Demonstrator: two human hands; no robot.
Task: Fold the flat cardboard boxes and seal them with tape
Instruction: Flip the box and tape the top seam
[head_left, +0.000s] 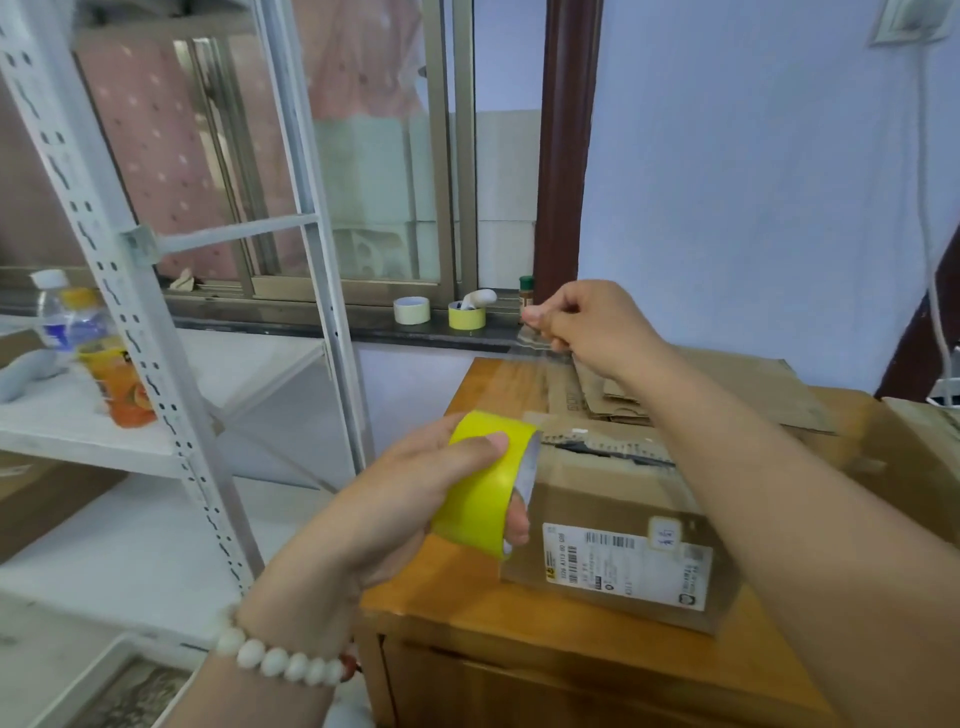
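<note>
My left hand grips a yellow roll of clear tape, thumb on top and fingers through its core, above the left end of a folded cardboard box with shipping labels. My right hand is raised farther back and pinches the free end of a clear tape strip that stretches from the roll. The box stands on a wooden cabinet; its top seam shows a dark gap. Flat cardboard sheets lie behind the box.
A white metal shelf rack stands at the left with a water bottle and an orange drink bottle. Two more tape rolls sit on the window sill. A blue wall rises behind the cabinet.
</note>
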